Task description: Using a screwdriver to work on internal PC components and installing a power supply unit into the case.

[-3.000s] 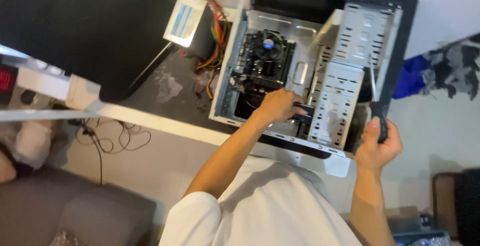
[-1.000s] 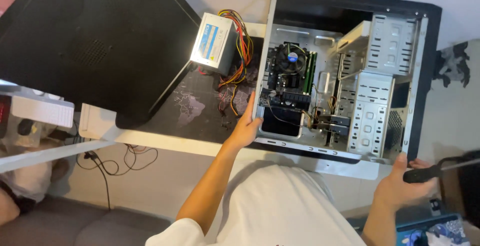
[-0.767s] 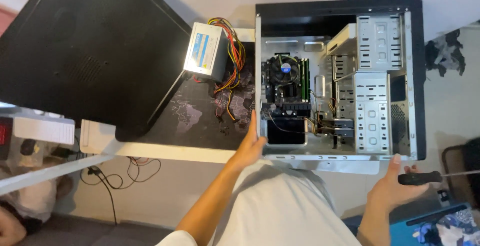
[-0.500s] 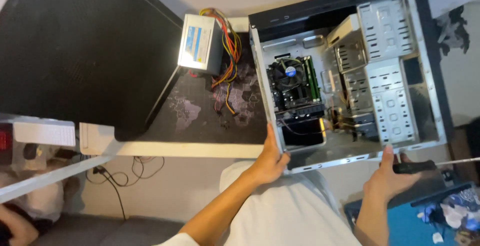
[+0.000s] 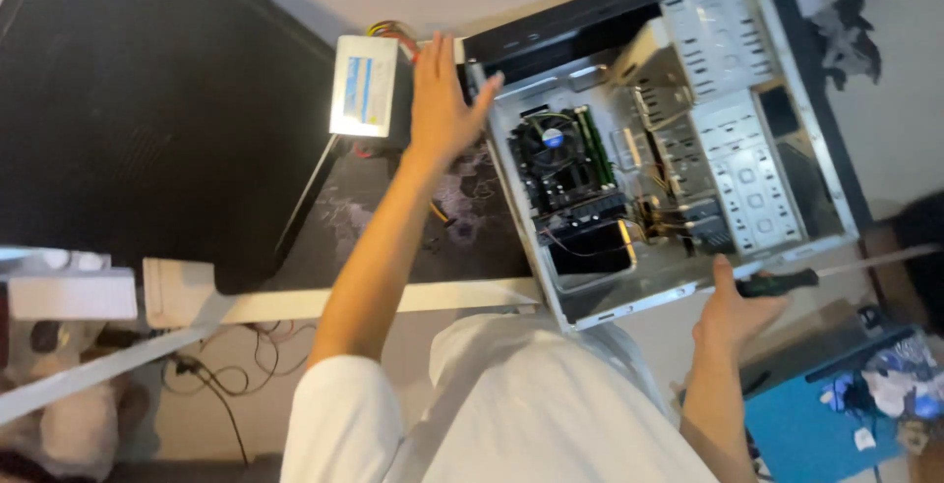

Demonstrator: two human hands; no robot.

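1. The computer case (image 5: 787, 99) lies on its side on the desk (image 5: 295, 301), open side up, turned at a slant so that its far end points up and to the right of the view
2. Inside it sits a motherboard (image 5: 570, 173) with a round cooler fan (image 5: 549, 139); to the right of that is a pale metal drive cage (image 5: 737, 149) full of slots and holes
3. The left hand (image 5: 441, 99) reaches far forward with the arm stretched out; its palm lies flat and open, fingers spread, against the upper left corner of the case, and the fingertips touch the metal rim there. It clasps nothing
4. The right hand (image 5: 736, 308) rests at the near lower edge of the case, thumb up against the rim, and is closed round the dark handle of a screwdriver (image 5: 787, 281) whose pale shaft points off to the right
5. Just left of the left hand lies a grey power supply (image 5: 366, 88) with a bundle of coloured wires (image 5: 393, 30) at its far end, outside the case
6. A large dark panel (image 5: 147, 99) covers the left part of the desk
7. Black cables (image 5: 231, 370) hang below the front edge of the desk, and a blue object (image 5: 816, 424) lies on the floor at lower right
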